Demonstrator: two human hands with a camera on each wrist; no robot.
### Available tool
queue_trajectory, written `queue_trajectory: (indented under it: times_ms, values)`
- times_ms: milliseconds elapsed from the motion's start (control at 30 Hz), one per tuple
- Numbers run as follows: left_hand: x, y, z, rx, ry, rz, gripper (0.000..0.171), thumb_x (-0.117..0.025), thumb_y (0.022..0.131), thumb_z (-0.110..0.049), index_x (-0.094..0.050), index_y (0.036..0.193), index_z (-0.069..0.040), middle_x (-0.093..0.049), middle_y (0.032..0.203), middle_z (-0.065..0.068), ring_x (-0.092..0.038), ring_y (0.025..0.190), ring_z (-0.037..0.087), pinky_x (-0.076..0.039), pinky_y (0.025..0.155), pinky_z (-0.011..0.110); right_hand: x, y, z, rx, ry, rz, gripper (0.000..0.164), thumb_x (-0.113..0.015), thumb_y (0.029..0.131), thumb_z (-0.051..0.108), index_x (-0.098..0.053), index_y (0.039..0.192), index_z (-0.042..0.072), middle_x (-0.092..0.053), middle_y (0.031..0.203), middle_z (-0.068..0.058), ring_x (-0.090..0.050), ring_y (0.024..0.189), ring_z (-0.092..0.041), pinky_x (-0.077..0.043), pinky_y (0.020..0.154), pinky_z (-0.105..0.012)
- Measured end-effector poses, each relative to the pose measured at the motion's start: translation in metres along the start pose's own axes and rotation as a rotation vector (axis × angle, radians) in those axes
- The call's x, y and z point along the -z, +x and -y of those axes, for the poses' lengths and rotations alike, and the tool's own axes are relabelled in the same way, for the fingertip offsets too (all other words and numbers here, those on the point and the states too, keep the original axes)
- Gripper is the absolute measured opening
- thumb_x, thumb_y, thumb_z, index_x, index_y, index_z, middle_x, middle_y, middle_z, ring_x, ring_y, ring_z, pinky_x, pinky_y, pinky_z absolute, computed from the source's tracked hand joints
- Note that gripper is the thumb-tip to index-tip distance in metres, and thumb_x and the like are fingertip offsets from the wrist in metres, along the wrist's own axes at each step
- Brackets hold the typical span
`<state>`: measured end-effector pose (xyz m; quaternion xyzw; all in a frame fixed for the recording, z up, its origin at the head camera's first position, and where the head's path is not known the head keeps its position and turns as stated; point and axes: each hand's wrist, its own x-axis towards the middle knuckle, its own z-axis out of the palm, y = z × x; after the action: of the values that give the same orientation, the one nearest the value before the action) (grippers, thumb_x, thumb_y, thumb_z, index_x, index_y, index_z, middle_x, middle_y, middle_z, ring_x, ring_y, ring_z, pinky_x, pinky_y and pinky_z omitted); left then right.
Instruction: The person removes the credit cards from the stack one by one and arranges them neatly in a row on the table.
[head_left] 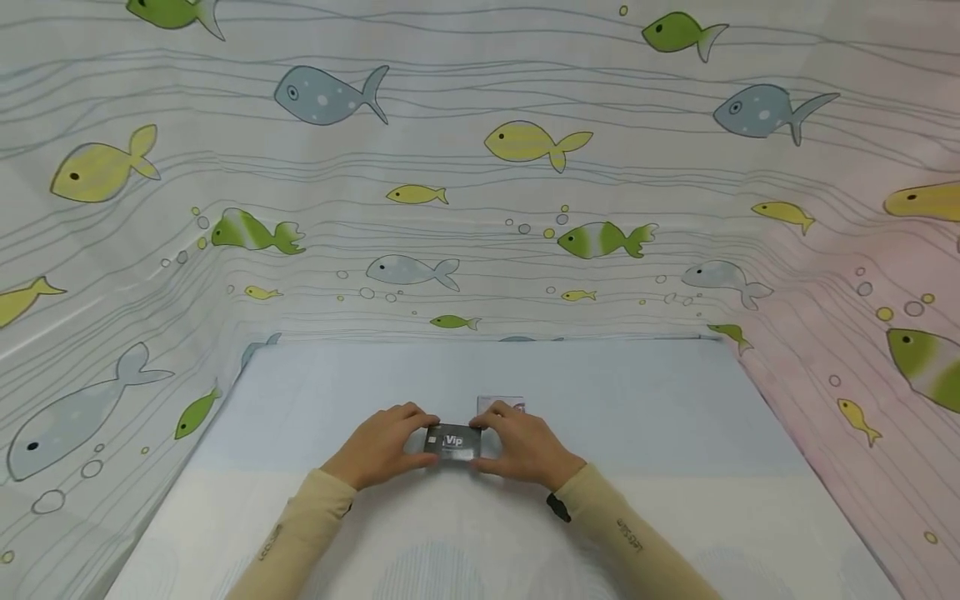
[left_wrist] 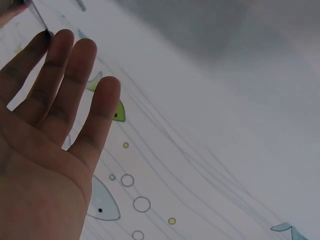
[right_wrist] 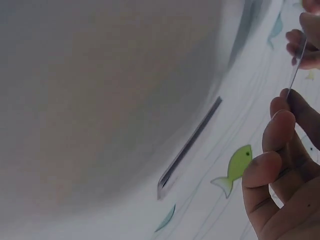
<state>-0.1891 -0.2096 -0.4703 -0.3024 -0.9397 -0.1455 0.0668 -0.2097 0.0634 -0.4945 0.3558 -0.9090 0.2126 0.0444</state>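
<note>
A dark card [head_left: 453, 442] marked "Vip", with a small chip near its left side, is held between both hands above the table in the head view. My left hand [head_left: 386, 446] pinches its left end with thumb and fingertips. At the opposite end, my right hand [head_left: 525, 446] pinches it the same way. In the right wrist view the card [right_wrist: 297, 67] appears nearly edge-on, running between the fingertips of the two hands. The other fingers of the left hand [left_wrist: 55, 120] are stretched out in the left wrist view.
A thin flat rectangular item [head_left: 501, 402] lies on the table just behind my right hand, partly hidden by it. Its dark edge [right_wrist: 190, 145] shows in the right wrist view. The pale table [head_left: 637, 408] is enclosed by a fish-patterned curtain [head_left: 465, 233].
</note>
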Motion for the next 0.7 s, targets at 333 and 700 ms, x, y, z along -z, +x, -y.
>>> queue_trajectory:
  times_ms: [333, 700]
  values:
    - [0.016, -0.028, 0.022, 0.097, -0.047, 0.000, 0.056, -0.085, 0.081, -0.041, -0.070, 0.127, -0.014, -0.065, 0.116, -0.003, -0.066, 0.098, 0.020, -0.054, 0.084, 0.043, -0.016, 0.028, 0.023, 0.030, 0.028, 0.004, 0.054, -0.083, 0.080, 0.054, -0.070, 0.123, 0.026, -0.061, 0.111, 0.008, -0.061, 0.091, -0.007, -0.052, 0.075, -0.022]
    - [0.028, -0.051, 0.040, 0.136, -0.034, 0.033, 0.058, -0.087, 0.078, -0.039, -0.070, 0.127, -0.013, -0.065, 0.117, -0.003, -0.066, 0.098, 0.021, -0.055, 0.082, 0.043, -0.032, 0.048, 0.042, 0.121, -0.021, -0.002, 0.053, -0.078, 0.082, 0.058, -0.071, 0.121, 0.025, -0.062, 0.107, 0.007, -0.059, 0.084, 0.000, -0.048, 0.069, -0.016]
